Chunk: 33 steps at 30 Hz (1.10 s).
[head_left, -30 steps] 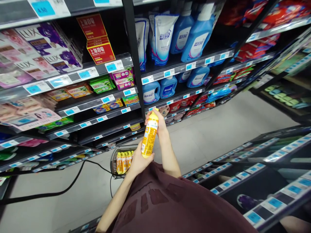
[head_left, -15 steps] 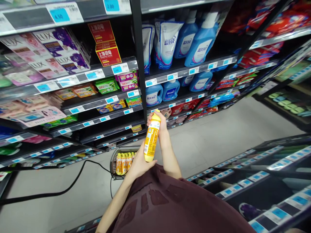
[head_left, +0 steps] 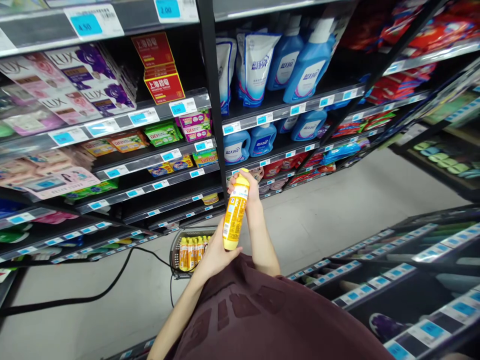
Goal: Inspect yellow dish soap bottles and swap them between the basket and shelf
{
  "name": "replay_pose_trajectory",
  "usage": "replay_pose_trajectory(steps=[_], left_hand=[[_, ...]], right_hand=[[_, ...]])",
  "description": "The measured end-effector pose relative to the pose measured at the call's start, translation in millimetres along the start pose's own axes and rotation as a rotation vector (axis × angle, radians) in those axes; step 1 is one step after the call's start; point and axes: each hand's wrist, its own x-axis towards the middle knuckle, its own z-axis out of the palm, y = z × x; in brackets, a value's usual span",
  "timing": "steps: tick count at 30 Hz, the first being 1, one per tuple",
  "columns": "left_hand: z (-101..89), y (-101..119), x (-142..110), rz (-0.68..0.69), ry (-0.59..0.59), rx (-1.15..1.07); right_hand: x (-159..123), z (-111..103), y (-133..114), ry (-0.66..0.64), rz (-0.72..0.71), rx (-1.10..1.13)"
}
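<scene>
A yellow bottle point(head_left: 235, 214) with a printed label is held tilted in front of my body, its cap end pointing toward the shelves. My left hand point(head_left: 217, 252) grips it around the lower end. Up at the cap end, my right hand point(head_left: 250, 187) has its fingers wrapped round the bottle. On the floor below and to the left, a grey shopping basket point(head_left: 174, 257) holds several similar yellow bottles point(head_left: 191, 252), standing side by side. My left forearm hides part of the basket.
Shelves with price tags point(head_left: 182, 107) stand ahead, carrying soap boxes point(head_left: 108, 97), blue detergent bottles point(head_left: 307, 75) and red bags point(head_left: 408, 85). A black cable point(head_left: 75, 302) loops over the floor at left. Another shelf unit point(head_left: 393, 280) runs close on my right.
The view has shifted slightly, so the shelves sit a little lower and to the right. Both hands keep hold of the yellow bottle in nearly the same pose.
</scene>
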Motion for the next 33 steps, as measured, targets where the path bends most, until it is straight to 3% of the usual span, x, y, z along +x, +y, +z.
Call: replay_pose_trajectory(steps=[11, 22, 33], left_hand=[[1.3, 0, 0, -0.032, -0.006, -0.043], [-1.0, -4, -4, -0.059, -0.01, -0.187], [-4.7, -4, -7, -0.072, -0.074, -0.293]], right_hand=[[5, -10, 6, -0.01, 0.042, 0.005], [3, -4, 10, 0.109, 0.068, -0.065], [-1, 0, 11, 0.085, 0.063, -0.044]])
